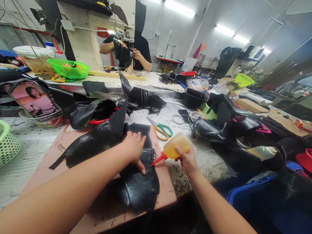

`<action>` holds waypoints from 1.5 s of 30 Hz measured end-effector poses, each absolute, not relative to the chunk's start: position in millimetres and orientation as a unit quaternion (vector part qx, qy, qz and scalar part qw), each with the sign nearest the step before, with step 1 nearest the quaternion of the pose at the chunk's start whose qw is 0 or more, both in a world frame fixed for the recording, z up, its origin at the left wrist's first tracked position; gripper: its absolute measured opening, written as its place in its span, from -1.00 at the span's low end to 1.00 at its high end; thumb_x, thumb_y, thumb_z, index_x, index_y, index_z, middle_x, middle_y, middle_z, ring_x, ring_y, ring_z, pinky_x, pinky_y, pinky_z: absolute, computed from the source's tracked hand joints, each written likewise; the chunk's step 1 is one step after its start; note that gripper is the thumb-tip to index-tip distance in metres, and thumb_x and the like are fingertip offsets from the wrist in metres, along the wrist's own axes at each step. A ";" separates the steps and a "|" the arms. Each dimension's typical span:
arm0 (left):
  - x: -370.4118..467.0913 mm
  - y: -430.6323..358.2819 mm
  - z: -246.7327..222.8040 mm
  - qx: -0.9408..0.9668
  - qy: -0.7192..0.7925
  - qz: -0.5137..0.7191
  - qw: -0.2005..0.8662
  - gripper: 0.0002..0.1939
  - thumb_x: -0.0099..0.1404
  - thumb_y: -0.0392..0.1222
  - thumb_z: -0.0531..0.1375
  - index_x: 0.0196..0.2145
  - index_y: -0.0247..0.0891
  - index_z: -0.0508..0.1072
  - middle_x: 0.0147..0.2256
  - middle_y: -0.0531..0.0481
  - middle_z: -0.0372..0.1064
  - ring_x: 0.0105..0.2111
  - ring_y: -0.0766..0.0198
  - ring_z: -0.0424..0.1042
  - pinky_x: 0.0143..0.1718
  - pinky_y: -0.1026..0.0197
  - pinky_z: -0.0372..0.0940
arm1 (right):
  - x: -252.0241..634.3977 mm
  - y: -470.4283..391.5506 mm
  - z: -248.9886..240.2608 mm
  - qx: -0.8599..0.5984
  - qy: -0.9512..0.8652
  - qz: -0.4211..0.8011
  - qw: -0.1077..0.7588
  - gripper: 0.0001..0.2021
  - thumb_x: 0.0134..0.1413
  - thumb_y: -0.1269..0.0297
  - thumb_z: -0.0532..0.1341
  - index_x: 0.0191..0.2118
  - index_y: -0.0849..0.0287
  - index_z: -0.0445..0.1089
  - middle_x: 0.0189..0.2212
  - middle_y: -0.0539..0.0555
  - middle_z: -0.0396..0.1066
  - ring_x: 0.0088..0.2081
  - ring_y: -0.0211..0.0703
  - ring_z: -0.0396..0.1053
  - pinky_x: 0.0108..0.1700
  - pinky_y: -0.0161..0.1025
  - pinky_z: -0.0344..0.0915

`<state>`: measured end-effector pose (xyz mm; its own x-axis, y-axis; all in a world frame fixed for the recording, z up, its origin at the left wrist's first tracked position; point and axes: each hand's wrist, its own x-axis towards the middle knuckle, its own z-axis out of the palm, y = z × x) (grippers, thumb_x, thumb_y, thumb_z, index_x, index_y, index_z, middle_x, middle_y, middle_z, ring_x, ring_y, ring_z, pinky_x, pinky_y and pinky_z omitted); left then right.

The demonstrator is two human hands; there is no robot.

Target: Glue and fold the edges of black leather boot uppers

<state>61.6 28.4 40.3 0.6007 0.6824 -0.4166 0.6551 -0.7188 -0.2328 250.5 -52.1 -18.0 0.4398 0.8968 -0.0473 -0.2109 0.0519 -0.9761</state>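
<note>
My right hand [188,162] is wrapped round a glue bottle [179,145] of clear plastic, with yellowish liquid inside. Its red nozzle points left, the tip at the stitched edge of a black leather boot upper [140,191]. On that upper lies my left hand [133,148], fingers spread, pressing it against a pinkish board [168,182]. Another black leather piece [95,143] rests just left of my left hand. Beyond the bottle are scissors [162,130] with green and orange handles.
A co-worker [142,45] sits behind a sewing machine [95,42] across the bench. Black leather pieces [219,126] are heaped at right, above a blue bin [248,188]. On the left stand a phone [32,97], a green basket [8,146] and a green bowl [69,70].
</note>
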 end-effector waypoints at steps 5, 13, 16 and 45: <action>62.1 28.6 39.9 -0.896 -0.379 0.231 0.023 0.31 -0.35 0.45 0.21 0.22 -0.39 -0.08 0.21 -0.44 -0.21 0.08 -0.28 0.04 0.03 -0.16 -0.07 | 250.3 -61.7 -17.5 -0.549 -0.315 0.418 0.651 -0.54 -0.48 0.07 0.38 -0.38 0.19 0.28 -0.55 -0.03 0.33 -0.60 -0.29 0.26 -0.75 -0.43 0.12; 62.2 31.0 37.3 -0.899 -0.370 0.233 0.031 0.34 -0.35 0.49 0.17 0.22 -0.44 -0.12 0.21 -0.47 -0.22 0.08 -0.27 0.03 0.02 -0.15 -0.06 | 251.6 -82.9 -18.0 -0.571 -0.281 0.420 0.647 -0.54 -0.50 0.08 0.37 -0.38 0.17 0.28 -0.55 -0.02 0.32 -0.60 -0.27 0.24 -0.74 -0.42 0.10; 62.6 30.1 37.9 -0.897 -0.375 0.233 0.028 0.34 -0.36 0.49 0.17 0.23 -0.40 -0.10 0.21 -0.45 -0.21 0.09 -0.27 0.02 0.02 -0.14 -0.07 | 252.8 -90.2 -19.8 -0.573 -0.283 0.421 0.644 -0.57 -0.46 0.07 0.36 -0.39 0.16 0.28 -0.55 -0.02 0.30 -0.60 -0.27 0.23 -0.74 -0.41 0.08; 60.3 30.7 37.8 -0.898 -0.371 0.234 0.031 0.33 -0.34 0.47 0.18 0.22 -0.45 -0.11 0.21 -0.48 -0.22 0.06 -0.28 0.07 0.02 -0.17 -0.05 | 251.9 -75.1 -25.0 -0.530 -0.442 0.214 0.691 -0.42 -0.26 0.17 0.35 -0.06 0.15 0.16 -0.23 0.11 0.34 -0.23 -0.06 0.37 -0.20 -0.08 0.33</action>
<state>60.3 30.7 37.8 0.6154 0.6808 -0.3973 0.6516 -0.7230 -0.2296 251.9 -75.1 -25.0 0.5173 0.7647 0.3842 0.1717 0.3470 -0.9220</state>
